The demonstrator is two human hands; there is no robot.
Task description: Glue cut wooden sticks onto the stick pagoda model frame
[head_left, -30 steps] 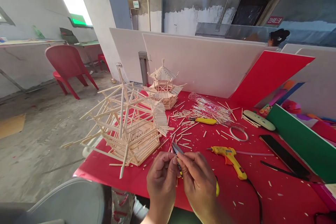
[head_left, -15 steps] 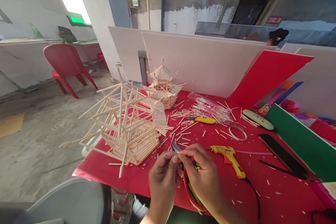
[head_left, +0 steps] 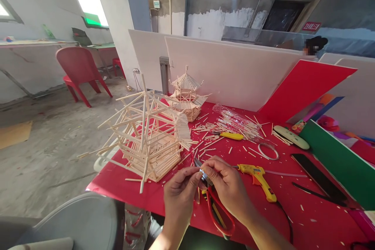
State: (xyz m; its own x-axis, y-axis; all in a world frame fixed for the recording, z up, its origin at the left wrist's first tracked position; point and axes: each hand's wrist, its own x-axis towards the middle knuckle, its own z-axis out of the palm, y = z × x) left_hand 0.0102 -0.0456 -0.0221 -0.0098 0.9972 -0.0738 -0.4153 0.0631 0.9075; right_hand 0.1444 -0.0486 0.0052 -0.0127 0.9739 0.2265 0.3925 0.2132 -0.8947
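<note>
My right hand [head_left: 227,187] grips red-handled cutters [head_left: 215,207] whose metal jaws point up and left, over the red table [head_left: 307,218]. My left hand [head_left: 179,197] pinches something small at those jaws; I cannot make out what it is. Just left of both hands stands a large, unfinished pavilion frame of wooden sticks [head_left: 148,136]. A smaller finished stick pavilion [head_left: 187,93] stands further back.
A yellow glue gun [head_left: 258,177] lies right of my hands, its cord running to the table's front edge. Loose sticks, a clear bag of sticks [head_left: 236,121], a yellow knife [head_left: 231,136], a tape ring [head_left: 268,151], a black ruler and coloured boards fill the right side. A red chair [head_left: 77,70] stands far left.
The cutters' red handles have come into full view below my right hand, and both hands have risen slightly toward the stick frame. The view has shifted a little to the left.
</note>
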